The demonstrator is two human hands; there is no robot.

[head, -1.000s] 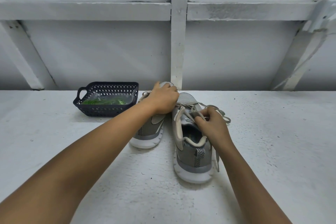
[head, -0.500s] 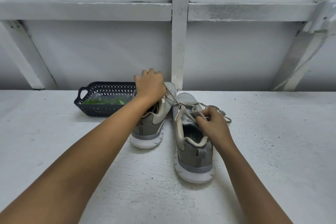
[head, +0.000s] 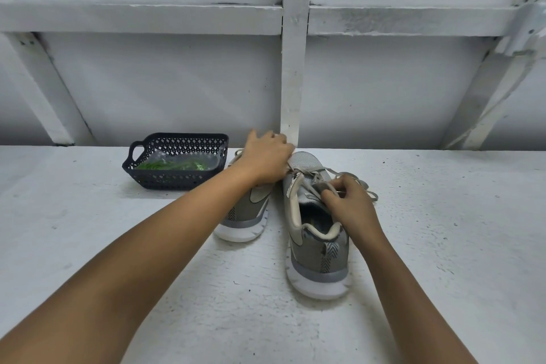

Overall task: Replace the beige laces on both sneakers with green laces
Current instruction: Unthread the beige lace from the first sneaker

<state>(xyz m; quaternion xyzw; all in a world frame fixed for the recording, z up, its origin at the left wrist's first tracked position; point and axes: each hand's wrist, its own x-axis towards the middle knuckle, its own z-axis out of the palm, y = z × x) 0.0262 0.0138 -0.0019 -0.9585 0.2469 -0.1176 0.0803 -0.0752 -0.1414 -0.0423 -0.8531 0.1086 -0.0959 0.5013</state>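
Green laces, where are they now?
Head view, left of centre: the green laces lie inside the dark basket on the white surface, just left of the far sneaker and the left hand.

No lettering is readable; the left sneaker [head: 246,217] and right sneaker [head: 320,248] bear only pale curved marks.

We get a single head-worn view, wide-angle, facing forward and down. Left arm [head: 141,269] and right arm [head: 413,289] stretch up from 7 and 5 o'clock. Left sneaker [head: 245,216] and right sneaker [head: 319,245] close, near centre; basket [head: 177,179] farther at 10 o'clock; wall [head: 162,83] fills 12.
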